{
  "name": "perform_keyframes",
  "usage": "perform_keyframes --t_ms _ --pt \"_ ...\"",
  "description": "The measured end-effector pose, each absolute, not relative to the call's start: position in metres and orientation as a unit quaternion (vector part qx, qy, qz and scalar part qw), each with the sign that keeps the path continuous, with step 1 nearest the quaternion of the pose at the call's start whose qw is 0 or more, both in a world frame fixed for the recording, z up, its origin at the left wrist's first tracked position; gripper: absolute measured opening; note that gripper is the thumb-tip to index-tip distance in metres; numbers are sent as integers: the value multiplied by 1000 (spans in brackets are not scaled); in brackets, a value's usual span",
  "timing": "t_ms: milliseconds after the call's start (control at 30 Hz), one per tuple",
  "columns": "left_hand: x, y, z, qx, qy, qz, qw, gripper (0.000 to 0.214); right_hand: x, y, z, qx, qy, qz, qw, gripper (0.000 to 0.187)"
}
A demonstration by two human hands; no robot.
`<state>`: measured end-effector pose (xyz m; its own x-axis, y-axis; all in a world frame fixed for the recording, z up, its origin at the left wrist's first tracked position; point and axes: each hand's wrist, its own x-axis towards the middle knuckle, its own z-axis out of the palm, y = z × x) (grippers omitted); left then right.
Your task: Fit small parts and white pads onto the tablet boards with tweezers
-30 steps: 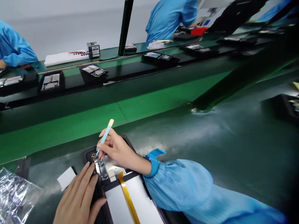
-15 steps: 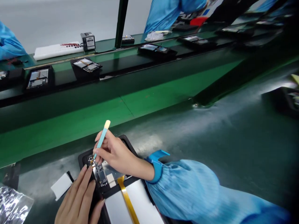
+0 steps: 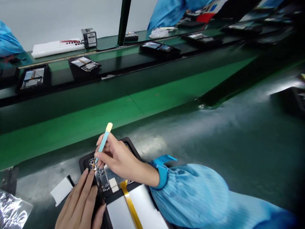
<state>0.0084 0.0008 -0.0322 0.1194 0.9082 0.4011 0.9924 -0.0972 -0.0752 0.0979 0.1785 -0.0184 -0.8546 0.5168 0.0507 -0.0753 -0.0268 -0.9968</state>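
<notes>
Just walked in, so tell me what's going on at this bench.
A person is working bare-handed on an opened tablet-like device in a black tray. The right hand grips a slim light-blue tool, its lower end down at the upper-left corner of the circuit board. The left hand lies along the tray's left side, fingers extended toward that corner. Beyond, other opened devices sit in black trays in a row.

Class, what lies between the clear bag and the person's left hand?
In the head view, a white piece lies on the bench between the bag and the left hand.
</notes>
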Motion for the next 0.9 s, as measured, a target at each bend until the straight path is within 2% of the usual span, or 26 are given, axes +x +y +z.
perform_keyframes --t_ms 433,900 --pt "9 2 -30 -723 -659 -130 160 22 96 179 -19 -193 -602 743 219 21" --pt "12 3 -33 -714 -664 -164 151 16 98 179 -19 -174 -662 696 217 19"
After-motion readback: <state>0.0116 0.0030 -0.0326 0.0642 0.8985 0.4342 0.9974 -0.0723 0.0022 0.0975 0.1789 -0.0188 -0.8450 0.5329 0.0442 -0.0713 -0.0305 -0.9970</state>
